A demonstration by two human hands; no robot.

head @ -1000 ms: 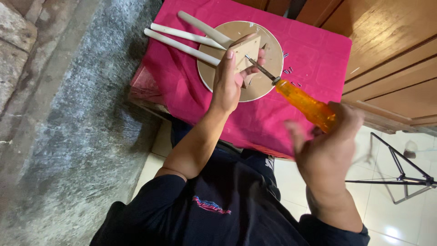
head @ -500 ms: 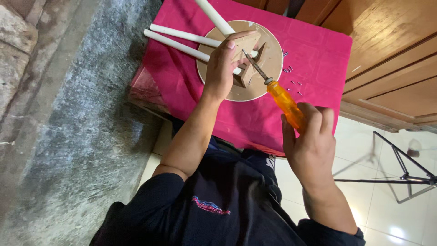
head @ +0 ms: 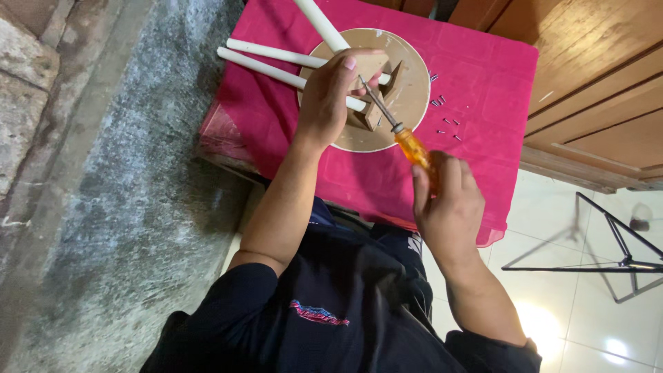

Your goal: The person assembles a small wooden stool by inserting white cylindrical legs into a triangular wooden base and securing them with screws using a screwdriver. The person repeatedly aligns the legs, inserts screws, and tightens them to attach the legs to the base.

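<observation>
A round brown wooden stool seat lies upside down on the pink-covered tabletop, with white legs and a small wooden block at its middle. The left hand presses down on the block and a leg. The right hand grips an orange-handled screwdriver, its tip at the block; small screws lie beside the seat.

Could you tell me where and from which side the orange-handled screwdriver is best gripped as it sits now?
Grip the screwdriver by its orange handle, coming from the person's side, as the right hand does: the thin shaft slants away toward the wooden bracket, leaving only the thick handle free.
</observation>
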